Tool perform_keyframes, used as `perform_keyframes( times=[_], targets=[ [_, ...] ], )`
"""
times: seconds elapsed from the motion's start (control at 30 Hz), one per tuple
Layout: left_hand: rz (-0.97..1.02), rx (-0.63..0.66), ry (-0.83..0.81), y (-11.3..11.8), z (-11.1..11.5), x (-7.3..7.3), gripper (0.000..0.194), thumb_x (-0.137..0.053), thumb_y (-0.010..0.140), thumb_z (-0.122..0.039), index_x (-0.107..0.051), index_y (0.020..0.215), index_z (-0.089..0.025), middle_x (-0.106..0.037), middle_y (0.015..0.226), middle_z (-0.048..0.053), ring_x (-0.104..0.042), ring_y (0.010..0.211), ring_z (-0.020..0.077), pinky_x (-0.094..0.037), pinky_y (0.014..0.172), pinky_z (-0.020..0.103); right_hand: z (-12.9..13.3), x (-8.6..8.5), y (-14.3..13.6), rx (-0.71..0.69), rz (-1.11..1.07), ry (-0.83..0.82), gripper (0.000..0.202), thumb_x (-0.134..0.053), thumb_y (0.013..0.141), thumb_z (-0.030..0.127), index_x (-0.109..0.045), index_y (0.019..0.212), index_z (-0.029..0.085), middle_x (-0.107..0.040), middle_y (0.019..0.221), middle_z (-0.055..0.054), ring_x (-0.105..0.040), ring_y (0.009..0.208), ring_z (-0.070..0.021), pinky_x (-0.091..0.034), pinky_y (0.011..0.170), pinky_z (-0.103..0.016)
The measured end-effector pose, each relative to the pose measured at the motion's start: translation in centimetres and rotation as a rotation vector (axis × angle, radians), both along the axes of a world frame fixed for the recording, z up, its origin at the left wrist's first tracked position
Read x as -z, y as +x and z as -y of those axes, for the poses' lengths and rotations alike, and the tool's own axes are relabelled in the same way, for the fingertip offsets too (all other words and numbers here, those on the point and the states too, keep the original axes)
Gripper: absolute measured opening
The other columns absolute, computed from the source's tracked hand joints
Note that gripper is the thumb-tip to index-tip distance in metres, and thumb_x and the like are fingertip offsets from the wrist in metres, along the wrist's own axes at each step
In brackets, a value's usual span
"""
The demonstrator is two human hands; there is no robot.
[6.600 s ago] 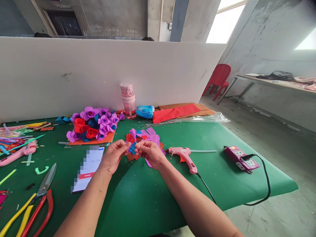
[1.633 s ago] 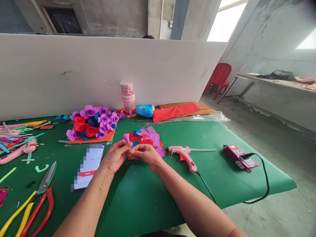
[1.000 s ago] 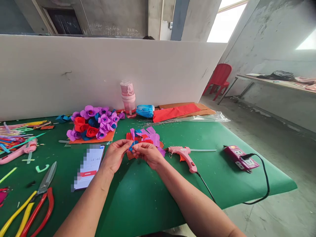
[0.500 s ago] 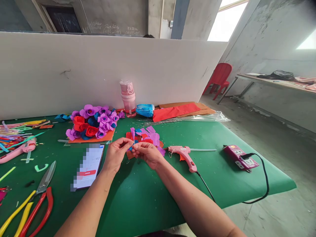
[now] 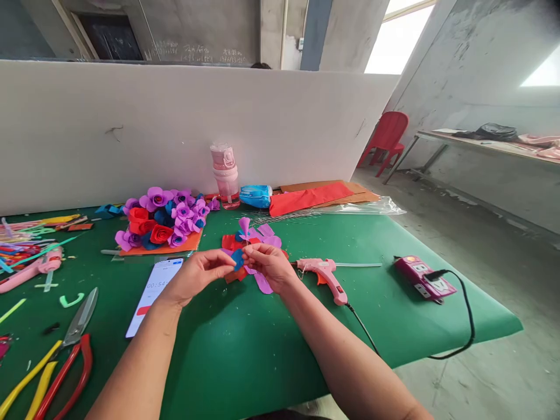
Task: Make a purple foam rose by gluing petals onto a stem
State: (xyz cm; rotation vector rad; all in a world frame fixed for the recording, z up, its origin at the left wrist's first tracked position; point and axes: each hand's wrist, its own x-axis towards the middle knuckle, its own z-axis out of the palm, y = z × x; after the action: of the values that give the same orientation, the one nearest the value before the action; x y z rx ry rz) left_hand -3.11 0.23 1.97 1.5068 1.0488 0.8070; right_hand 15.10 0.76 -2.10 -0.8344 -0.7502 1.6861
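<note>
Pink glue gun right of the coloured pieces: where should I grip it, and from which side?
Probably by the handle, coming in from the right: the glue gun lies on its side with the handle slanting toward the near edge, its nozzle pointing left, away from that approach. Mind the cord at the handle's end.

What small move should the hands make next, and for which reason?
Perhaps the left hand should steady the thin stem below the purple piece: only the right hand appears to pinch it, while the left hand sits close by, beside a blue piece.
</note>
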Motion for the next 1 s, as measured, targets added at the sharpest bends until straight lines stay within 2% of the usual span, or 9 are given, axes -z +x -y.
perform_keyframes(
  times=[0.07, 0.13, 0.2, 0.23, 0.33, 0.47, 0.73, 0.9, 1.0],
  targets=[
    [0.057, -0.208, 0.010, 0.2, -0.5, 0.7, 0.016, -0.074, 0.067, -0.035, -0.071, 0.065, -0.020, -0.060, 0.059, 0.000, -0.050, 0.059, 0.0122, -0.041, 0.058, 0.025, 0.3, 0.0, -0.4, -0.011, 0.064, 0.055, 0.031, -0.082, 0.054, 0.040, -0.069, 0.067, 0.015, -0.065, 0.061, 0.000, -0.055, 0.054, -0.0080, -0.043, 0.057, -0.023],
    [0.136, -0.269, -0.024, 0.4, -0.8, 1.1, 0.021, -0.077, 0.063, -0.034, -0.074, 0.079, -0.020, -0.063, 0.067, 0.000, -0.052, 0.062, 0.0117, -0.040, 0.057, 0.023, 0.5, 0.1, -0.9, -0.029, 0.109, 0.092, 0.031, -0.082, 0.055, 0.041, -0.068, 0.065, 0.015, -0.065, 0.060, 0.000, -0.055, 0.054, -0.0090, -0.043, 0.057, -0.024],
    [0.217, -0.275, -0.081, 0.8, -0.7, 1.2, 0.034, -0.080, 0.059, -0.033, -0.074, 0.090, -0.020, -0.066, 0.076, 0.002, -0.053, 0.065, 0.0115, -0.041, 0.058, 0.022, 0.8, 0.1, -1.2, -0.053, 0.128, 0.098, 0.031, -0.081, 0.055, 0.042, -0.068, 0.064, 0.015, -0.065, 0.060, 0.000, -0.057, 0.055, -0.0100, -0.044, 0.058, -0.025],
    [0.254, -0.283, -0.105, 1.0, -0.7, 1.2, 0.035, -0.081, 0.057, -0.033, -0.074, 0.088, -0.019, -0.067, 0.075, 0.002, -0.052, 0.063, 0.0108, -0.040, 0.057, 0.022, 0.8, 0.1, -1.4, -0.068, 0.131, 0.097, 0.031, -0.081, 0.056, 0.042, -0.068, 0.064, 0.015, -0.065, 0.061, 0.000, -0.057, 0.055, -0.0105, -0.044, 0.059, -0.025],
    [0.320, -0.312, -0.140, 1.5, -0.5, 1.2, 0.032, -0.083, 0.054, -0.036, -0.074, 0.076, -0.015, -0.066, 0.066, 0.002, -0.047, 0.057, 0.0087, -0.039, 0.057, 0.023, 1.0, 0.2, -1.6, -0.104, 0.138, 0.109, 0.031, -0.079, 0.058, 0.043, -0.068, 0.065, 0.015, -0.066, 0.060, -0.001, -0.060, 0.056, -0.0119, -0.045, 0.061, -0.027],
    [0.323, -0.350, -0.134, 1.8, -0.5, 1.5, 0.028, -0.085, 0.049, -0.032, -0.074, 0.068, -0.015, -0.066, 0.063, 0.003, -0.048, 0.059, 0.0101, -0.040, 0.059, 0.024, 1.2, 0.2, -1.7, -0.114, 0.168, 0.135, 0.031, -0.079, 0.058, 0.044, -0.068, 0.065, 0.016, -0.065, 0.059, 0.000, -0.060, 0.056, -0.0120, -0.045, 0.062, -0.027],
    [0.414, -0.315, -0.158, 1.8, -0.5, 1.8, 0.023, -0.084, 0.052, -0.031, -0.072, 0.065, -0.017, -0.066, 0.062, 0.000, -0.052, 0.060, 0.0103, -0.043, 0.063, 0.025, 1.4, 0.0, -1.7, -0.152, 0.144, 0.137, 0.031, -0.078, 0.059, 0.044, -0.067, 0.065, 0.016, -0.065, 0.060, 0.000, -0.059, 0.058, -0.0117, -0.045, 0.063, -0.026],
    [0.381, -0.269, -0.145, 1.9, -0.5, 2.2, 0.023, -0.083, 0.056, -0.029, -0.074, 0.073, -0.017, -0.069, 0.076, 0.003, -0.058, 0.072, 0.0132, -0.044, 0.071, 0.026, 1.2, 0.3, -1.9, -0.049, 0.178, 0.178, 0.029, -0.077, 0.061, 0.045, -0.068, 0.066, 0.017, -0.066, 0.061, -0.001, -0.059, 0.056, -0.0129, -0.046, 0.060, -0.027],
    [0.363, -0.285, -0.111, 2.2, -0.4, 2.5, 0.020, -0.082, 0.057, -0.029, -0.073, 0.069, -0.016, -0.069, 0.074, 0.002, -0.058, 0.073, 0.0131, -0.044, 0.073, 0.025, 1.0, 0.8, -2.0, 0.035, 0.228, 0.195, 0.028, -0.077, 0.062, 0.044, -0.069, 0.068, 0.018, -0.067, 0.062, -0.002, -0.059, 0.056, -0.0135, -0.045, 0.058, -0.027]
  ],
)
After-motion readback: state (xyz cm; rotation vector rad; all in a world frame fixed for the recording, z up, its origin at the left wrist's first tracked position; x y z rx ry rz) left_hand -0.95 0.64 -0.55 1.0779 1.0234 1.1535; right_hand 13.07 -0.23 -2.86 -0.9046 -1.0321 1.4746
